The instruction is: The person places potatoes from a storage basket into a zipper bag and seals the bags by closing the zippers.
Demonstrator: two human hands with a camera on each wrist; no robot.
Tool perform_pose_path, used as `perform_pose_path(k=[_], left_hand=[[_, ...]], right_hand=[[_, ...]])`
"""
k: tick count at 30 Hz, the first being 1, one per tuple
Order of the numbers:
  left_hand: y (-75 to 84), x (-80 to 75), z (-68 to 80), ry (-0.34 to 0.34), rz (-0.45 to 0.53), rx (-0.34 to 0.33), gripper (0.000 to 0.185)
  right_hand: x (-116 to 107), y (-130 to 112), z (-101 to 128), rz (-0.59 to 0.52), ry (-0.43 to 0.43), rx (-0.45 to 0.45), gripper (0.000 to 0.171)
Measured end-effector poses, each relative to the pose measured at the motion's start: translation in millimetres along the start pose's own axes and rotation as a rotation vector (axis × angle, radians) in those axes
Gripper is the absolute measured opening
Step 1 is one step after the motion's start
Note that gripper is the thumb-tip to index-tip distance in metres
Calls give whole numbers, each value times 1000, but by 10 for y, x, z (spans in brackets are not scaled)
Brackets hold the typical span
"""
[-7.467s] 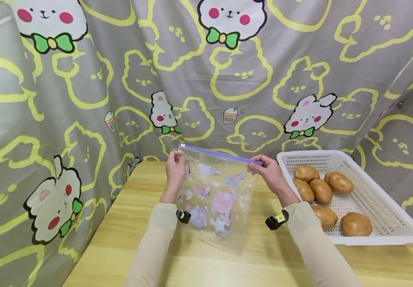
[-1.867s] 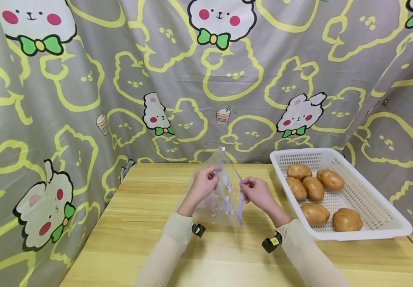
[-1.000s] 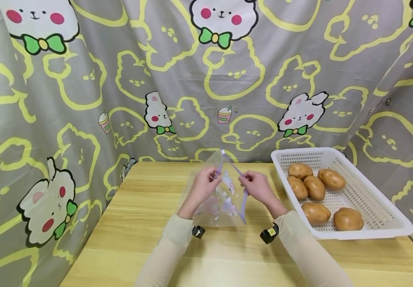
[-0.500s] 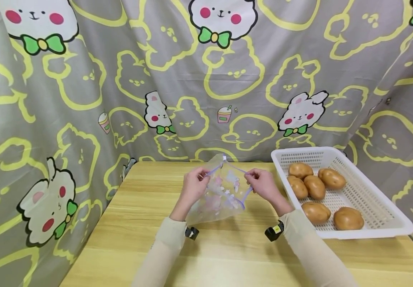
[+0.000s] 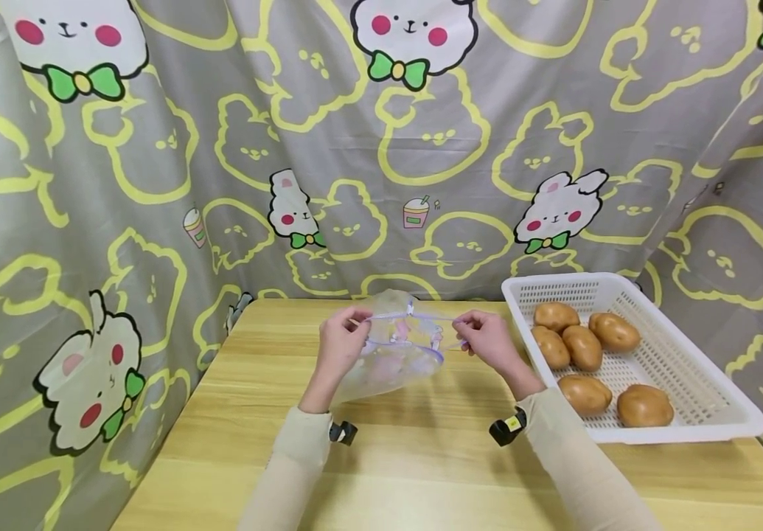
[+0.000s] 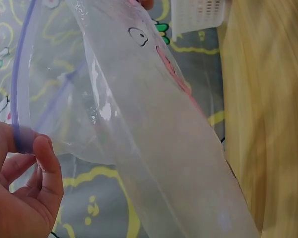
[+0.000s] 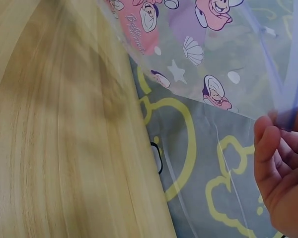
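Note:
In the head view a clear plastic zip bag (image 5: 388,369) with a pink and purple cartoon print hangs low over the table. Its purple zip rims are spread apart, and the small white slider (image 5: 410,308) sits at the far side of the mouth. My left hand (image 5: 341,341) pinches the mouth's left side between thumb and finger. On the opposite side, my right hand (image 5: 485,339) pinches the purple rim. The left wrist view has the left hand (image 6: 27,188) on a rim's end; in the right wrist view, the right hand (image 7: 288,178) grips where the strips meet.
A white perforated plastic basket (image 5: 680,434) stands on the right of the wooden table (image 5: 222,442). Several brown potatoes (image 5: 645,405) lie inside it. A grey curtain (image 5: 461,147) with rabbit prints hangs behind and beside the table.
At first the bag was held up flat by its top edge. Since then its mouth has parted, the left hand has moved left, and the mouth has widened and tipped toward me.

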State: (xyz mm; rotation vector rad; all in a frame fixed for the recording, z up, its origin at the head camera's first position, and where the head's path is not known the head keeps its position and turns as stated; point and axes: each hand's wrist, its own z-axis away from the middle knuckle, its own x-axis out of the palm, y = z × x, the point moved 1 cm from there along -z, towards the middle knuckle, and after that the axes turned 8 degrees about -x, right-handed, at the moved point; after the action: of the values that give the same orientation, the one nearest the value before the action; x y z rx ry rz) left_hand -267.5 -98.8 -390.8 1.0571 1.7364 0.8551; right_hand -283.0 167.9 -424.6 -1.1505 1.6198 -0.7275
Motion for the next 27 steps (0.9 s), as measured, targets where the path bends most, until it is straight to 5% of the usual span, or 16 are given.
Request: perform_pose_path(k=[15, 27], left_hand=[[-115, -150, -1, 17, 94, 7, 10], [-125, -246, -17, -4, 63, -14, 7]], right_hand=[[-7, -63, 16, 45, -24, -30, 13], [-50, -94, 10, 56, -74, -43, 18]])
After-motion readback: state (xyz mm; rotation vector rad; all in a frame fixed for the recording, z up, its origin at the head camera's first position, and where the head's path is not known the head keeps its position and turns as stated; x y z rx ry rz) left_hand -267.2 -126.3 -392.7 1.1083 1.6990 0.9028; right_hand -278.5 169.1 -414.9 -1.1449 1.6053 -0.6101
